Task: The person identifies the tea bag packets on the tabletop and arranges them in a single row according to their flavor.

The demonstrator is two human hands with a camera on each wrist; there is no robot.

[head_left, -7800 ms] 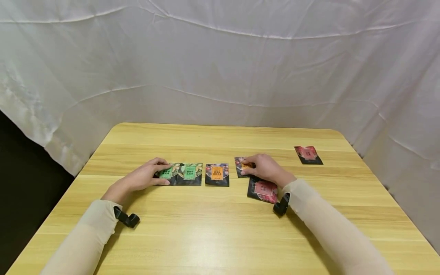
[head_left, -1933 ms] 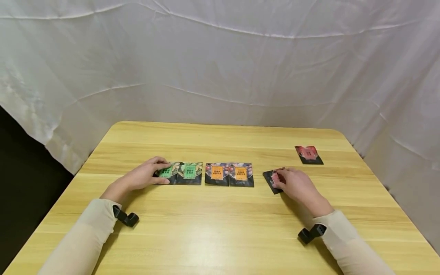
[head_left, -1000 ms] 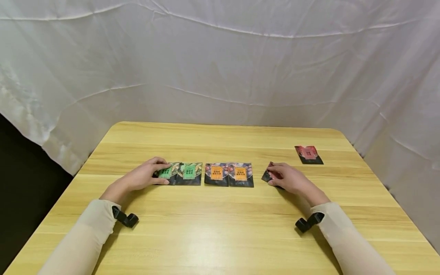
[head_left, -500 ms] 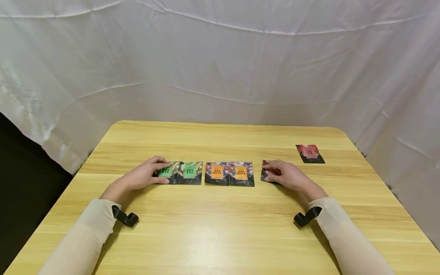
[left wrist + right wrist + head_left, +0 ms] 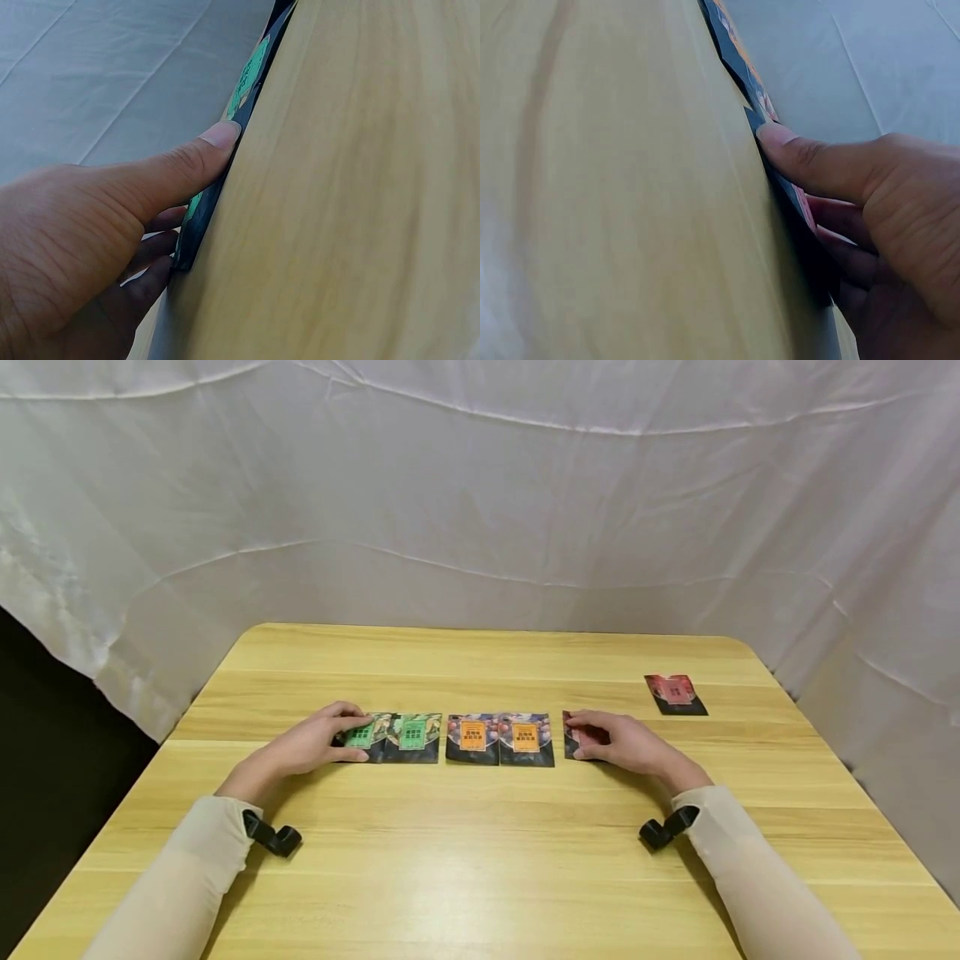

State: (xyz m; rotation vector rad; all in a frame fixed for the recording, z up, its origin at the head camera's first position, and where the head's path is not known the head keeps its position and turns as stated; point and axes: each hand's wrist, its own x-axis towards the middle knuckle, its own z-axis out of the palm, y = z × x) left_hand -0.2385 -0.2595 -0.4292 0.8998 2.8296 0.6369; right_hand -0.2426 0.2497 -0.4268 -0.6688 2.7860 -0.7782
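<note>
In the head view, a row of flat black sachets lies across the table. My left hand [image 5: 307, 746] grips the leftmost green-labelled sachet [image 5: 361, 734], its thumb on the near edge and fingers at the far edge. A second green-labelled sachet [image 5: 412, 737] adjoins it. Two orange-labelled sachets [image 5: 472, 739] lie side by side in the middle. To their right, my right hand [image 5: 626, 743] holds a red-labelled sachet [image 5: 573, 745], mostly covered by the hand. The right wrist view has the thumb [image 5: 776, 139] on that sachet's near edge, close to the orange-labelled one's corner.
Another red-labelled sachet [image 5: 676, 693] lies farther back at the right, slightly turned. The wooden table [image 5: 450, 868] has rounded far corners, and a pale curtain [image 5: 480, 510] hangs behind it. Each wrist wears a small black camera [image 5: 657, 835].
My right hand has set the second orange-labelled sachet beside the first, then taken the nearer red-labelled sachet, straightened it and slid it left into line. My left hand has stayed put.
</note>
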